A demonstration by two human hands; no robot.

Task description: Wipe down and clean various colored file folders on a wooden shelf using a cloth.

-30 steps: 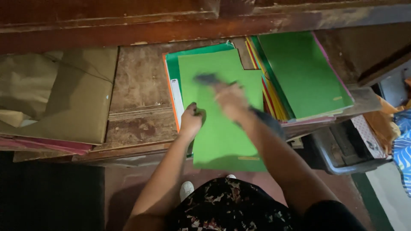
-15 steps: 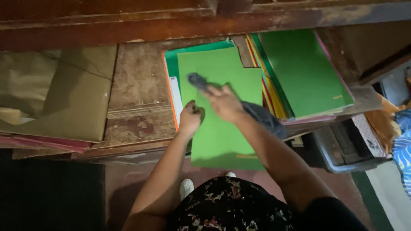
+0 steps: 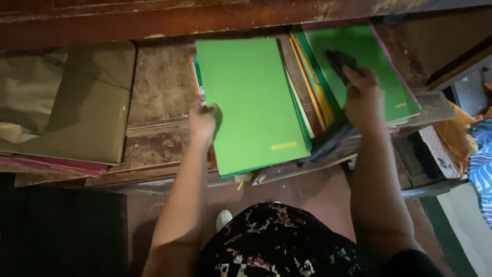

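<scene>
A green folder (image 3: 251, 102) lies on top of a stack on the worn wooden shelf (image 3: 154, 87). My left hand (image 3: 203, 122) grips the stack's left edge, by the orange and white covers under it. To the right, a second green folder (image 3: 359, 66) tops a stack of coloured folders. My right hand (image 3: 363, 97) rests on it, closed around a dark cloth (image 3: 339, 60) whose tail hangs down over the shelf's front edge.
Brown paper-wrapped bundles (image 3: 77, 107) sit on the shelf's left, over pink and red sheets (image 3: 51, 166). A wooden beam (image 3: 205, 20) runs along the back. A box (image 3: 435, 154) and blue patterned fabric (image 3: 482, 164) stand at the right. A dark panel (image 3: 61, 231) is at lower left.
My right hand has moved with the dark cloth from the middle green folder over to the right-hand green folder. My left hand has stayed at the middle stack's left edge.
</scene>
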